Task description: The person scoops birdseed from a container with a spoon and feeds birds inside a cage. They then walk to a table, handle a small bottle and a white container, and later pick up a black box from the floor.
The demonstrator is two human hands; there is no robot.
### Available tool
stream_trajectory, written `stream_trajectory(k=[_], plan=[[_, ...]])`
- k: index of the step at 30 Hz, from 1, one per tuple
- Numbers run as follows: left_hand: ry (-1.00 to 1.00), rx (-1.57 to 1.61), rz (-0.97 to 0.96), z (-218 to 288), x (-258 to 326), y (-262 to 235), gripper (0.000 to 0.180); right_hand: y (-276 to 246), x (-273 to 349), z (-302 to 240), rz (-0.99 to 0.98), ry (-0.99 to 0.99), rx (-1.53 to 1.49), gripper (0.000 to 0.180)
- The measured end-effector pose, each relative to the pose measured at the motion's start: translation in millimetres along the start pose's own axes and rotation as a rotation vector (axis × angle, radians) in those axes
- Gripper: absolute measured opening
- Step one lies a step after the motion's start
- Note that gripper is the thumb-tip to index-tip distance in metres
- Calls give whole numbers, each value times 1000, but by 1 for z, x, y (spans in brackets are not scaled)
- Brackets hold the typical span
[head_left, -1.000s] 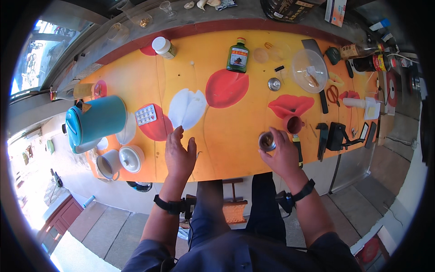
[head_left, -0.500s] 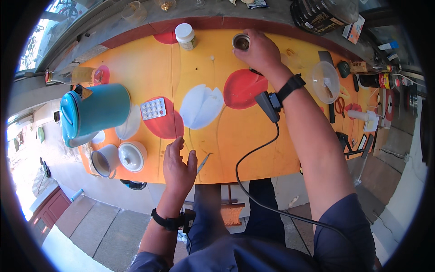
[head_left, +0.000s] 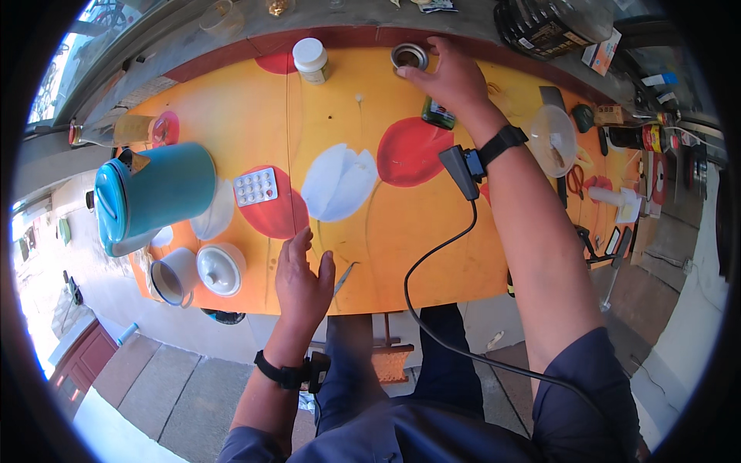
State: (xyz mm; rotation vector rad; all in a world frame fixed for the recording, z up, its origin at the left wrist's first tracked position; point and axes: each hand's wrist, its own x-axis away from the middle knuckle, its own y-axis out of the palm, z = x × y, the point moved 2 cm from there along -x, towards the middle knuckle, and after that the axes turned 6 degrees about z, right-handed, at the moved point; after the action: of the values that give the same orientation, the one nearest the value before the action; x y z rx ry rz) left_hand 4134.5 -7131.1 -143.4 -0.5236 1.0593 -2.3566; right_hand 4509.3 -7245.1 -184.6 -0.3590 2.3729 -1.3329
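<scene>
At the table's far side, a small round metal cup (head_left: 409, 57) stands open end up. My right hand (head_left: 451, 77) is beside it, thumb at its near side and fingers spread apart past its right rim. Under that wrist lies a small green bottle (head_left: 438, 113), partly hidden. My left hand (head_left: 302, 282) rests palm inward near the table's front edge, fingers stretched and holding nothing. Just right of it are slim metal tweezers (head_left: 345, 279). A silver blister pack of pills (head_left: 255, 187) lies beyond it. A white lidded pill bottle (head_left: 311, 60) stands left of the cup.
On the left are a turquoise jug (head_left: 166, 189), a white enamel mug (head_left: 175, 276), a lidded white pot (head_left: 221, 269) and a glass bottle (head_left: 116, 130). To the right sit a clear plastic bowl (head_left: 553, 140) and red scissors (head_left: 575, 179). A black cable (head_left: 409, 289) hangs from my right wrist.
The metal cup has moved slightly farther away, and my right fingers have spread from around it. The green bottle now shows beneath my right wrist. My left hand has barely moved.
</scene>
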Motion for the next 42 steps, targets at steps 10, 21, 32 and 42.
stream_trajectory(k=[10, 21, 32, 42], plan=[[230, -63, 64, 128, -120, 136, 62, -131, 149, 50, -11, 228, -501, 46], [161, -232, 148, 162, -168, 185, 50, -202, 330, 95, -306, 602, -511, 42], [-524, 892, -525, 107, 49, 65, 64, -178, 333, 21, -636, 638, -1021, 55], [-543, 937, -649, 45, 200, -73, 77, -173, 357, -147, -1080, 932, -1206, 46]])
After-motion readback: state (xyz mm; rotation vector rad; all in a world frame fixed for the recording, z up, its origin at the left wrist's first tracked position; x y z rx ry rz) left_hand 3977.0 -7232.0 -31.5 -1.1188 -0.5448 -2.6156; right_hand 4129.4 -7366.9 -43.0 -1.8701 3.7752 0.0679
